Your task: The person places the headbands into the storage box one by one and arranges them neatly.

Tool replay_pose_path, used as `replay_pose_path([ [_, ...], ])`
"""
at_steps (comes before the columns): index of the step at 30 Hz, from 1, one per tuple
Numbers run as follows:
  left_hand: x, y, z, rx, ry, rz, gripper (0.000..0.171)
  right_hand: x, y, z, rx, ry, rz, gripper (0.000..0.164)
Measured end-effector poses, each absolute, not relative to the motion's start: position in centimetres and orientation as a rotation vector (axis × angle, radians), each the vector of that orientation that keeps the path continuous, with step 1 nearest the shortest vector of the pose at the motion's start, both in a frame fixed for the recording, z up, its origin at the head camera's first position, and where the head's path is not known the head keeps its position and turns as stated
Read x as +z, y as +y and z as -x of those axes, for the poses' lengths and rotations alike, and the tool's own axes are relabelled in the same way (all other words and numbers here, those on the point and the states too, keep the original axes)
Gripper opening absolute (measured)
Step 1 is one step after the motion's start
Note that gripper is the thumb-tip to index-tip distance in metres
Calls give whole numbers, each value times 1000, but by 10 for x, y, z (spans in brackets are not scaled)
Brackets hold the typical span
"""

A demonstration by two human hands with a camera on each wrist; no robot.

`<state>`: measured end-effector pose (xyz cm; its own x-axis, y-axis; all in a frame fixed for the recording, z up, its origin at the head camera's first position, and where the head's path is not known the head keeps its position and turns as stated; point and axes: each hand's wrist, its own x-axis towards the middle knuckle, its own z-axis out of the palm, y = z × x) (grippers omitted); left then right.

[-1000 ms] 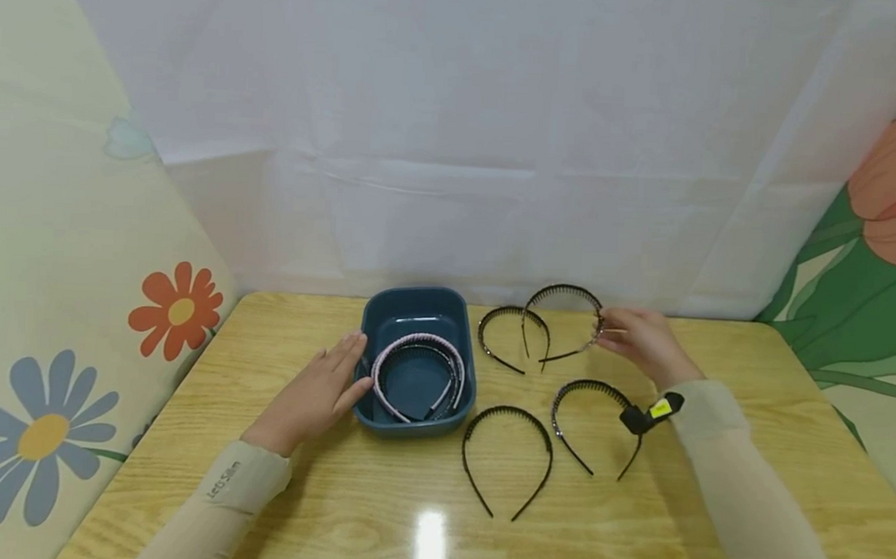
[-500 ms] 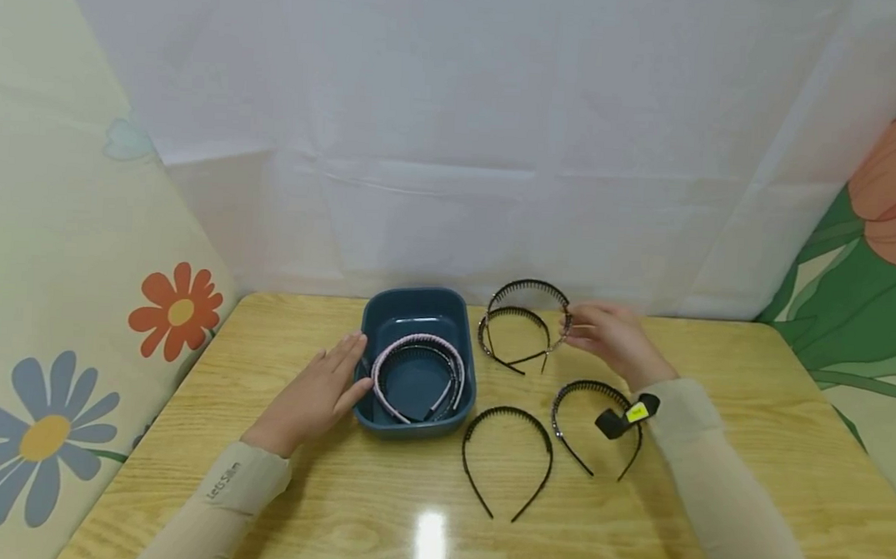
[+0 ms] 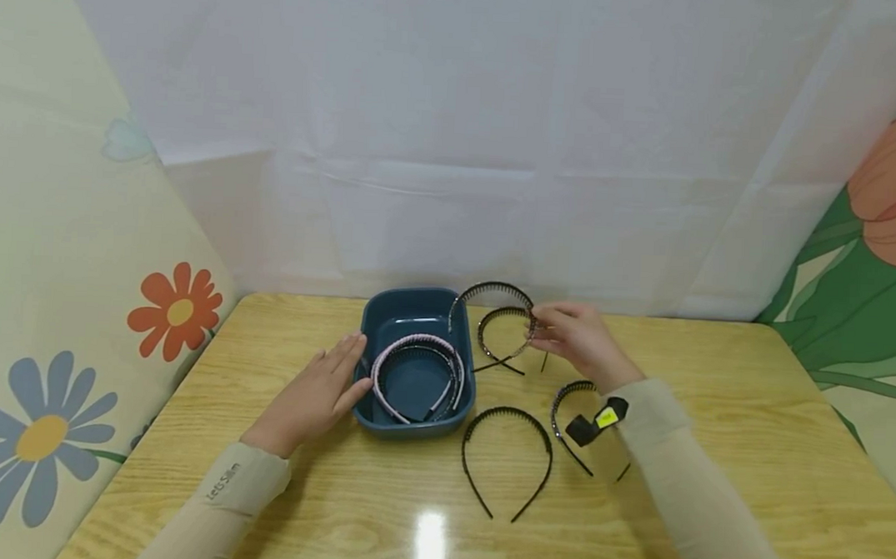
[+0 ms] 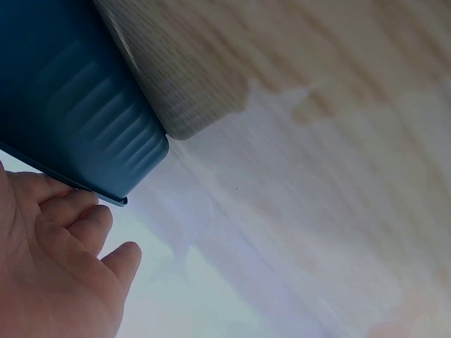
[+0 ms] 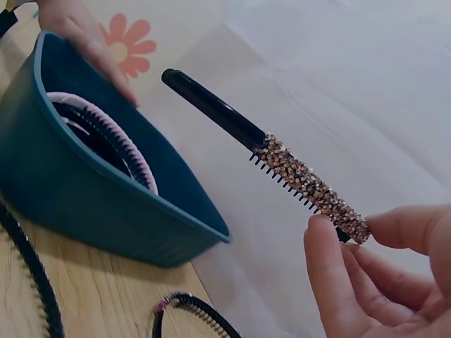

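Behind the table (image 3: pixel 348 509), a white backdrop (image 3: pixel 454 146). Right of frame centre, the right hand (image 3: pixel 584 344) pinches a jewelled headband (image 5: pixel 303 179); lower left, the left hand (image 3: pixel 311 390), fingers nearly straight, touches the blue bin (image 3: pixel 414 431). A slackening pinch could make the headband catch the bin.

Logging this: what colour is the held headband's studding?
Studding: gold with dark specks, best in right wrist view.
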<state>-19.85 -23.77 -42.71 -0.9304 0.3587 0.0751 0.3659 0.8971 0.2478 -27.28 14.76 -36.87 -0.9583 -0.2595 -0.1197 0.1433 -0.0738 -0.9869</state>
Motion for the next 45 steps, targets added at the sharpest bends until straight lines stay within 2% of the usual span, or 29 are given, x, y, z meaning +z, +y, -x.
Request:
replay_pose_path([
  [5, -427, -238, 198, -401, -3034, 578, 74, -370, 133, 271, -2095, 1956, 155, 33],
  [21, -426, -239, 197, -392, -3047, 562, 76, -386, 87, 271, -2087, 1969, 169, 33],
  [35, -423, -237, 194, -400, -3018, 586, 73, -401, 64, 265, -1973, 2051, 260, 29],
  [45, -426, -238, 197, -389, -3024, 589, 74, -397, 55, 258, -1828, 2224, 281, 25],
])
